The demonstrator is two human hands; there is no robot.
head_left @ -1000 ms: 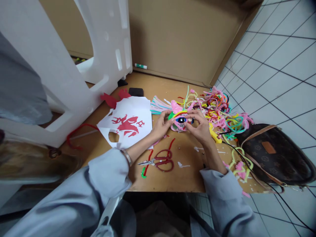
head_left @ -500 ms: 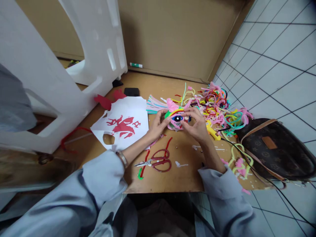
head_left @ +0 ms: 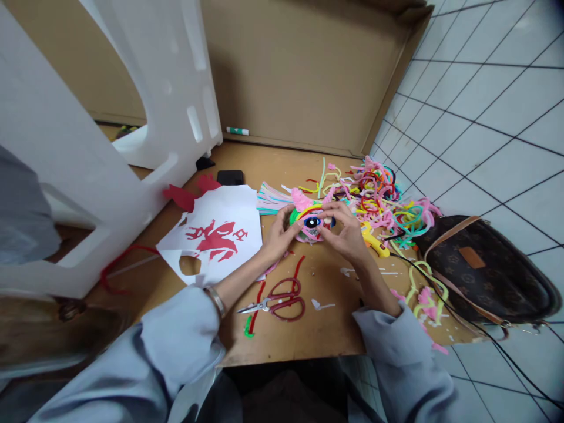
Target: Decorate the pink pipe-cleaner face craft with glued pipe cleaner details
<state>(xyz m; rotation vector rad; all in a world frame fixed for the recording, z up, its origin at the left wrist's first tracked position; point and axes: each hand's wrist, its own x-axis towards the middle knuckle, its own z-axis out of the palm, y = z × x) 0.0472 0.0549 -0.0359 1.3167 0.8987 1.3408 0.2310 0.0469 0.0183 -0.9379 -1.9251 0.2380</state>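
Between my hands is a pipe-cleaner figure point(head_left: 313, 232) with pink ear shapes, a rainbow band and a large blue-and-black eye. My left hand point(head_left: 282, 232) grips its left side, thumb near the eye. My right hand point(head_left: 345, 229) closes on its right side, the fingers bent over the top and the thumb beside the eye. Scissors point(head_left: 282, 299) with red handles lie on the table nearer me, over a red pipe cleaner point(head_left: 299, 265). Just right of my right hand rests a yellow glue gun point(head_left: 374, 242). Straight pastel pipe cleaners point(head_left: 273, 200) lie behind my left hand.
A tangled heap of coloured pipe cleaners point(head_left: 381, 200) covers the back right. White paper point(head_left: 251, 217) with red cut-out shapes lies left. A brown handbag point(head_left: 489, 264) and a black cable point(head_left: 440, 299) are at the right. A white plastic panel point(head_left: 176, 88) stands at the left.
The camera view has shifted slightly, so the table sits a little lower in the picture. Both hands stay on the pipe-cleaner figure with nearly the same grip.
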